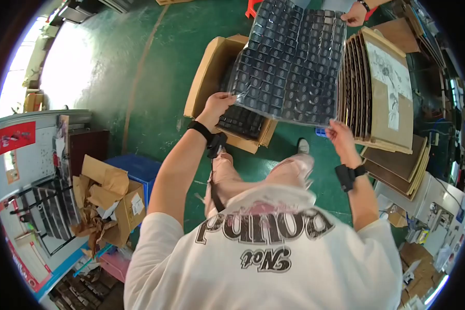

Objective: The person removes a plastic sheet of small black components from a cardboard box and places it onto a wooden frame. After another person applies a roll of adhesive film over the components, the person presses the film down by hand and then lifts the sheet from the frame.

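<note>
A large black plastic tray [289, 62] with several rows of small pockets, wrapped in clear film, hangs above an open cardboard box [206, 77]. My left hand [216, 106] grips the tray's near left corner. My right hand [338, 135] grips its near right corner. Another person's hand [355, 14] holds the far right corner. More black trays [240, 121] lie inside the box under it. Both my wrists wear black bands.
Flattened cardboard sheets [382, 88] stand in a row to the right of the box, with more stacked lower right. A blue bin [134, 168] and a box of crumpled brown paper [106, 201] sit at the left on the green floor. A workbench with equipment [439, 212] is at right.
</note>
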The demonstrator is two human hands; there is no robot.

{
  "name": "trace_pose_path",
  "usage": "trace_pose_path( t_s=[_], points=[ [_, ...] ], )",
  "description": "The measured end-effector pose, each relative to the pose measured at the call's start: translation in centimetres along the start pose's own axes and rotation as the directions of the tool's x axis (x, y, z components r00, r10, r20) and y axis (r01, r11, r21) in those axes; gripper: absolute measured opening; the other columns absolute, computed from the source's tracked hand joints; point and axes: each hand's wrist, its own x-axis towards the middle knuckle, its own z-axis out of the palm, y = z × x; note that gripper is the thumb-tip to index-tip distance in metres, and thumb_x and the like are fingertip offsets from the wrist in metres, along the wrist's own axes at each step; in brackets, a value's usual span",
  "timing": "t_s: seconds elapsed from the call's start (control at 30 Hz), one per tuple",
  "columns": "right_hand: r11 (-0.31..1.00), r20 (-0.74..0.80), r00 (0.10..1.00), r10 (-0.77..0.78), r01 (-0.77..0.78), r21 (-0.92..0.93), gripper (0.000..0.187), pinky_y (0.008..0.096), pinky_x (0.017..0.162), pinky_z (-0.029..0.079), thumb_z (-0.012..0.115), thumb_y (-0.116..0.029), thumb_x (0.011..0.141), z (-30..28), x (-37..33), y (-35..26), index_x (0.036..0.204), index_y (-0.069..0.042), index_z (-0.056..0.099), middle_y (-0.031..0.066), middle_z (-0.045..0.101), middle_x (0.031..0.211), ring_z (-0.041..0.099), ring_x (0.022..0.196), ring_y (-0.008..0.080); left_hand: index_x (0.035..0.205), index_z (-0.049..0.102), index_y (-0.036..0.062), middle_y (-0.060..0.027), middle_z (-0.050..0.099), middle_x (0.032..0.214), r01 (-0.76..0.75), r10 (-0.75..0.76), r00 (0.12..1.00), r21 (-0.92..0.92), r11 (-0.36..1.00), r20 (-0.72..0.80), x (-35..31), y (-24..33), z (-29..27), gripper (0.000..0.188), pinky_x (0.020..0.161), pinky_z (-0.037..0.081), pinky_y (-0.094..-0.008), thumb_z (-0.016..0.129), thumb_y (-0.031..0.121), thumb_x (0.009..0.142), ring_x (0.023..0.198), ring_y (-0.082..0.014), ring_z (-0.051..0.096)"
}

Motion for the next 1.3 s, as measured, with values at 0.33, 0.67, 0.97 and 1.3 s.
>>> trace_pose_path(
  t_s=[0.33,0.67,0.97,1.3],
  points=[
    [0.969,-0.056,0.976,0.210,-0.200,0.147,0.018,0.0230,0.062,0.046,0.064,-0.019,0.081,3.1,12.1,12.4,0.087,-0.006,0.054,0.0017,0.057,0.077,0.057,0.071,0.0120,0.087,0.063,0.0043,0.0049,0.054,0.067,0.146,-0.146,0.989,0.108,0.983,-0.007,13.3,-10.8,-0.5,0.022,0.051,0.036,-0.0222,0.068,0.022,0.076,0.057,-0.0053,0.044],
    [0.914,-0.099,0.913,0.397,-0.383,0.131,0.017,0.0218,0.051,0.047,0.064,-0.018,0.080,5.6,23.6,29.1,0.086,-0.005,0.054,0.0021,0.058,0.072,0.058,0.061,0.0113,0.089,0.064,0.0045,0.0001,0.058,0.069,0.346,-0.328,0.938,0.352,0.870,-0.112,27.7,-25.9,-2.3,0.024,0.059,0.042,-0.0255,0.068,0.024,0.075,0.061,-0.0101,0.051],
    [0.839,-0.192,0.843,0.503,-0.529,-0.126,0.018,0.0240,0.054,0.048,0.061,-0.018,0.082,7.8,31.7,38.8,0.091,-0.004,0.055,0.0029,0.059,0.077,0.058,0.064,0.0125,0.095,0.062,0.0017,-0.0150,0.063,0.093,0.161,-0.174,0.982,0.828,0.537,-0.078,36.0,-37.7,-3.1,0.039,0.077,0.047,-0.0360,0.065,0.034,0.074,0.091,-0.0297,0.058],
    [0.652,-0.176,0.720,0.672,-0.687,-0.320,0.020,0.0306,0.055,0.050,0.060,-0.015,0.080,11.6,35.9,43.6,0.095,-0.001,0.057,0.0078,0.061,0.083,0.060,0.066,0.0199,0.098,0.065,0.0117,-0.0089,0.061,0.104,-0.420,-0.442,0.871,0.791,-0.444,0.215,46.5,-53.1,-13.3,0.032,0.080,0.047,-0.0368,0.052,0.036,0.081,0.096,-0.0254,0.059]
  ],
)
